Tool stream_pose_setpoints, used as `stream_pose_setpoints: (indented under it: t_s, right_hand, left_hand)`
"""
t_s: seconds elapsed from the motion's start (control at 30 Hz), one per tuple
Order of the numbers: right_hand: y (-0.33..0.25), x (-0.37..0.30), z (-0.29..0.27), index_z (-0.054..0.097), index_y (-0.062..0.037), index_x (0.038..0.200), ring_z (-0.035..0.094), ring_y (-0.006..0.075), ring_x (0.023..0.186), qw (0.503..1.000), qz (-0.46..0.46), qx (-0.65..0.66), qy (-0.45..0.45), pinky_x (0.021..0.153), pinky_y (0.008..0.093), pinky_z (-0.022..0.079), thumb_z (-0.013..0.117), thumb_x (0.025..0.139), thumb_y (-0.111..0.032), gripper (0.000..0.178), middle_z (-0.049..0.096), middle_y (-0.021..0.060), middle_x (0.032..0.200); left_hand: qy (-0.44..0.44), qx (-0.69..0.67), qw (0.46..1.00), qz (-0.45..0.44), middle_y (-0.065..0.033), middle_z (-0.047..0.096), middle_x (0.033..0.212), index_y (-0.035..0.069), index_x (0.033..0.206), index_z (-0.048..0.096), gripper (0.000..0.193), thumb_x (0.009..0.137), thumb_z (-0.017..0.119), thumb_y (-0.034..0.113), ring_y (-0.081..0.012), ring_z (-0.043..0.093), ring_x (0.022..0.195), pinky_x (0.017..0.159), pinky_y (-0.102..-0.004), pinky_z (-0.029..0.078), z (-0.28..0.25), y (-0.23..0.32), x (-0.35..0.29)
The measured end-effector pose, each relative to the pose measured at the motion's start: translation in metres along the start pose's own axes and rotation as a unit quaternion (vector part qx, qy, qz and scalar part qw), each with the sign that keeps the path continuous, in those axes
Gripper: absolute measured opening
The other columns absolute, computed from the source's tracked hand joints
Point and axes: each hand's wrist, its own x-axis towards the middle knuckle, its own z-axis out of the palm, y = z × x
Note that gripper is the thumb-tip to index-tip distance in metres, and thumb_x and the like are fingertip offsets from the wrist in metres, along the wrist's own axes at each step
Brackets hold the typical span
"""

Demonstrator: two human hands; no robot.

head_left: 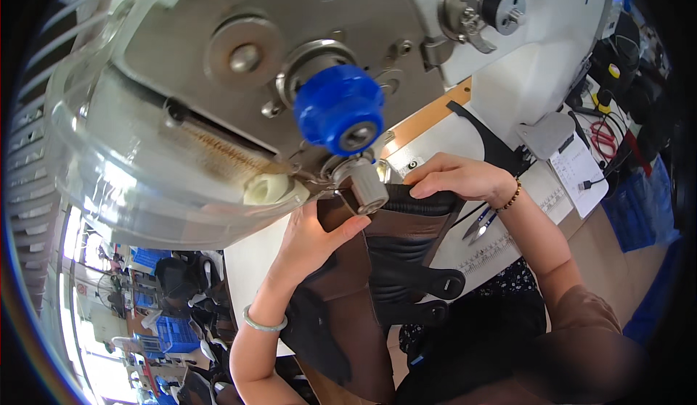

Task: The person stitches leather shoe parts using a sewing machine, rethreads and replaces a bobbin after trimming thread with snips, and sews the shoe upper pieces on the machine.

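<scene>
A brown and black sewn piece with gathered panels and rounded straps lies under the sewing machine and hangs down toward my lap. My left hand grips its left side, with the thumb on top near the presser area and the fingertips partly hidden by the machine. At the far right edge, my right hand pinches the black gathered part, thumb above and fingers bent. A blue knob and a grey metal cylinder hide the needle and the stitching spot.
Thread snips and a printed ruler strip lie right of the piece. A written sheet and tangled cables sit farther right. The clear machine guard juts out at left. Blue crates stand beyond.
</scene>
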Motion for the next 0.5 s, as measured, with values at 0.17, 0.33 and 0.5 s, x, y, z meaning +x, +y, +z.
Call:
stream_pose_setpoints:
  t_s: [0.17,0.33,0.5]
  right_hand:
    - [-0.003,-0.005,-0.002,0.06,0.0032,0.106,0.053,0.0089,0.087,1.0,-0.004,-0.02,-0.005,0.079,0.0219,0.041,0.063,0.083,-0.029,0.04,0.062,0.0038,0.089]
    - [-0.018,-0.01,0.016,0.061,0.003,0.097,0.048,0.0053,0.078,0.988,-0.041,-0.135,-0.058,0.069,0.0218,0.041,0.071,0.078,-0.023,0.034,0.059,-0.0011,0.081]
    - [-0.018,-0.006,0.022,0.062,0.0009,0.095,0.046,0.0046,0.073,0.995,-0.068,-0.066,-0.01,0.066,0.0218,0.04,0.072,0.075,-0.024,0.033,0.057,-0.0026,0.078]
  left_hand:
    - [0.021,-0.005,1.0,0.021,-0.016,0.062,0.1,-0.003,0.113,0.05,0.061,0.072,0.072,0.036,-0.0285,0.059,0.096,0.086,-0.0357,0.043,0.003,0.008,0.001]
    - [0.046,0.021,0.998,0.032,-0.0168,0.061,0.104,-0.002,0.109,0.055,0.063,0.069,0.073,0.042,-0.0292,0.057,0.1,0.088,-0.0362,0.042,0.001,0.001,0.0]
    - [0.018,0.032,0.999,0.014,-0.017,0.059,0.106,-0.001,0.107,0.056,0.064,0.067,0.072,0.047,-0.0307,0.055,0.101,0.089,-0.0367,0.041,-0.005,-0.003,0.001]
